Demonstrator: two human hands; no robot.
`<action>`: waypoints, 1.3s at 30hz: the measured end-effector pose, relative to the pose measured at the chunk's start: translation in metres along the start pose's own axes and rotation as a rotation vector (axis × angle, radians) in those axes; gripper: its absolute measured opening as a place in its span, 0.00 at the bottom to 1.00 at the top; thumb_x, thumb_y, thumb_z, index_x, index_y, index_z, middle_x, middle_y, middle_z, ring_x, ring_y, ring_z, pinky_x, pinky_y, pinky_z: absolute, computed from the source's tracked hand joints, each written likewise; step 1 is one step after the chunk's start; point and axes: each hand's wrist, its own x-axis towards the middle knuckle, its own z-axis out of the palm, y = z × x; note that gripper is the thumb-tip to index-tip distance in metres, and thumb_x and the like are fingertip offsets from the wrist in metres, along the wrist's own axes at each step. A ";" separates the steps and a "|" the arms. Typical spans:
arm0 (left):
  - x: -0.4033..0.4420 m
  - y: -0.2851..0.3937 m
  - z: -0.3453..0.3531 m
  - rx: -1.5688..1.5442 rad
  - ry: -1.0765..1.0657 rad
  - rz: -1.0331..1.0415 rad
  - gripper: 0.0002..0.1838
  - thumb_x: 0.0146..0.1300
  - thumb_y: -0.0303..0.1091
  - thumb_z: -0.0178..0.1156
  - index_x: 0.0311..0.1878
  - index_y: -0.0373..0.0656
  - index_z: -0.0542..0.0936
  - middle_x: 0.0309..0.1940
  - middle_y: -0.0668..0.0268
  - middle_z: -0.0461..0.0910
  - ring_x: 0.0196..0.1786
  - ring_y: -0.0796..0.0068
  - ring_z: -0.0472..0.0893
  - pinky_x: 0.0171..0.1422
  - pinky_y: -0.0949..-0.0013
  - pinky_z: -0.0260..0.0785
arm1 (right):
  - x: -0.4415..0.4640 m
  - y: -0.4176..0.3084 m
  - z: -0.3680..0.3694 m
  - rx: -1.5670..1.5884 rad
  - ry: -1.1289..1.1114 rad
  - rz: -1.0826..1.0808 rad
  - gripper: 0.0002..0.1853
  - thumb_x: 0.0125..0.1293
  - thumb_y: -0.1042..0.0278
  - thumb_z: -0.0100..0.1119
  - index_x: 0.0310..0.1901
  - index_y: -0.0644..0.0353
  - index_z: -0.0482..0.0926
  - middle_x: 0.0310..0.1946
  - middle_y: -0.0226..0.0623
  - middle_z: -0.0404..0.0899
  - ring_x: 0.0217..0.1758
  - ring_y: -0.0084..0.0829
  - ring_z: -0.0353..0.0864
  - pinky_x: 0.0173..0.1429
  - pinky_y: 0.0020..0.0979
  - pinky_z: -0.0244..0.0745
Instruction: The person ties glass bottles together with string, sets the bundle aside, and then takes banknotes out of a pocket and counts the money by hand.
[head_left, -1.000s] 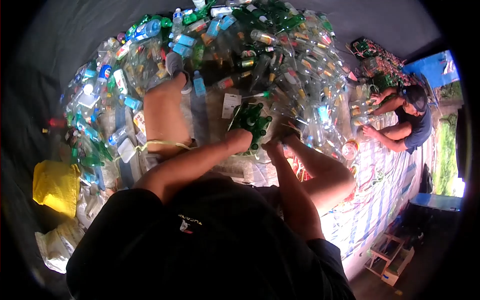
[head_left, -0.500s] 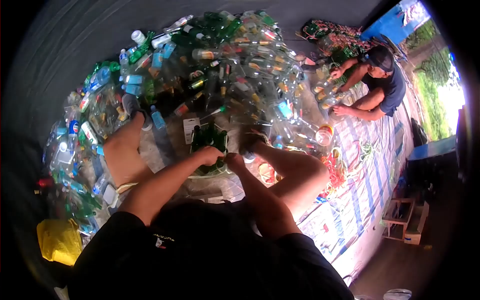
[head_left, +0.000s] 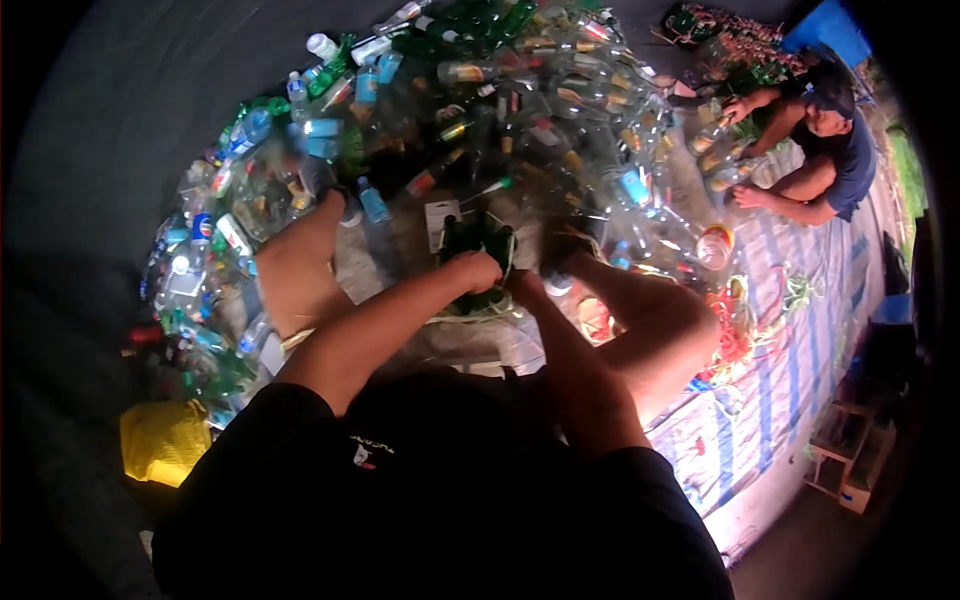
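Between my knees stands a tight cluster of green glass bottles (head_left: 467,237), necks upward. A pale strap (head_left: 513,243) runs along its right edge down toward my hands. My left hand (head_left: 478,270) is closed at the near side of the cluster; what its fingers hold is hidden. Close beside it, at the lower right corner, my right hand (head_left: 524,286) is closed where the strap ends, apparently gripping it. More pale strapping (head_left: 450,318) curves across the ground just below the bottles. A white card (head_left: 440,222) with cut-outs lies behind the cluster.
A large heap of loose bottles (head_left: 560,110) curves around the far side and left. At the right, a co-worker (head_left: 825,150) squats, hands on clear bottles (head_left: 725,160). Red and pale strips (head_left: 735,325) lie right of my knee on a striped tarp (head_left: 775,370). A yellow bag (head_left: 165,440) sits left.
The view has swung, so everything appears farther right and slightly higher. My hands keep their place at the green bottles. The co-worker's head has lifted a little.
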 end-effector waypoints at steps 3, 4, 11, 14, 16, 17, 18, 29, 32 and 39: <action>-0.010 0.006 -0.009 0.150 0.018 0.083 0.16 0.60 0.32 0.57 0.50 0.45 0.85 0.48 0.53 0.83 0.52 0.51 0.82 0.57 0.56 0.75 | 0.011 0.039 0.024 0.265 -0.154 0.100 0.11 0.63 0.58 0.61 0.42 0.51 0.85 0.33 0.42 0.83 0.35 0.40 0.85 0.37 0.38 0.79; -0.018 0.009 -0.011 0.158 0.014 0.079 0.16 0.60 0.32 0.57 0.50 0.45 0.85 0.48 0.53 0.83 0.52 0.51 0.82 0.57 0.56 0.75 | -0.004 0.010 -0.017 0.562 -0.329 0.379 0.11 0.61 0.62 0.62 0.45 0.51 0.85 0.31 0.40 0.82 0.35 0.36 0.85 0.36 0.36 0.79; -0.054 0.029 -0.014 0.131 0.199 -0.038 0.13 0.60 0.31 0.55 0.45 0.42 0.85 0.57 0.56 0.75 0.64 0.52 0.72 0.67 0.54 0.67 | -0.010 0.023 -0.016 0.097 -0.082 -0.518 0.05 0.58 0.72 0.66 0.33 0.60 0.79 0.23 0.35 0.77 0.23 0.32 0.78 0.26 0.34 0.71; -0.056 0.025 -0.011 0.056 0.200 -0.082 0.13 0.61 0.31 0.54 0.44 0.41 0.85 0.56 0.55 0.76 0.62 0.52 0.74 0.66 0.54 0.68 | 0.010 0.024 0.011 1.493 -0.319 0.635 0.08 0.62 0.71 0.65 0.27 0.59 0.77 0.18 0.29 0.72 0.19 0.26 0.72 0.22 0.30 0.65; -0.064 0.024 -0.008 0.000 0.184 -0.124 0.13 0.61 0.31 0.54 0.44 0.40 0.85 0.55 0.55 0.76 0.61 0.52 0.75 0.65 0.54 0.69 | 0.002 0.007 -0.002 1.687 -0.361 0.703 0.12 0.64 0.68 0.65 0.23 0.56 0.76 0.15 0.27 0.68 0.17 0.22 0.67 0.21 0.28 0.60; -0.069 0.025 -0.008 -0.052 0.198 -0.135 0.13 0.61 0.31 0.54 0.44 0.40 0.84 0.54 0.54 0.76 0.58 0.51 0.77 0.63 0.54 0.70 | -0.005 -0.002 -0.020 1.692 -0.359 0.698 0.12 0.64 0.68 0.65 0.23 0.56 0.76 0.15 0.27 0.68 0.17 0.22 0.67 0.21 0.28 0.60; -0.075 0.025 -0.008 -0.104 0.212 -0.148 0.13 0.62 0.32 0.54 0.44 0.39 0.84 0.53 0.53 0.76 0.56 0.50 0.78 0.61 0.53 0.71 | -0.015 -0.012 -0.042 1.426 -0.366 0.654 0.12 0.62 0.68 0.66 0.23 0.56 0.76 0.15 0.27 0.67 0.17 0.22 0.66 0.21 0.29 0.60; -0.077 -0.004 0.014 -0.351 0.311 -0.227 0.10 0.57 0.32 0.60 0.37 0.36 0.85 0.42 0.49 0.81 0.48 0.49 0.82 0.52 0.55 0.75 | -0.011 -0.007 -0.043 0.624 -0.425 -0.164 0.09 0.60 0.65 0.63 0.26 0.57 0.78 0.19 0.30 0.71 0.16 0.23 0.66 0.20 0.28 0.59; -0.079 -0.019 0.015 -0.165 0.183 -0.224 0.10 0.58 0.30 0.59 0.36 0.35 0.84 0.38 0.49 0.82 0.44 0.46 0.82 0.50 0.54 0.76 | -0.001 -0.007 -0.010 0.736 -0.286 0.416 0.11 0.45 0.75 0.66 0.34 0.60 0.81 0.25 0.39 0.78 0.32 0.39 0.82 0.35 0.37 0.76; -0.080 -0.021 0.032 -0.263 0.658 -0.225 0.08 0.66 0.27 0.48 0.41 0.34 0.76 0.32 0.43 0.79 0.40 0.39 0.80 0.46 0.45 0.74 | -0.009 0.000 -0.034 0.421 -0.129 -0.407 0.17 0.45 0.65 0.70 0.40 0.59 0.83 0.33 0.39 0.81 0.36 0.39 0.81 0.36 0.37 0.76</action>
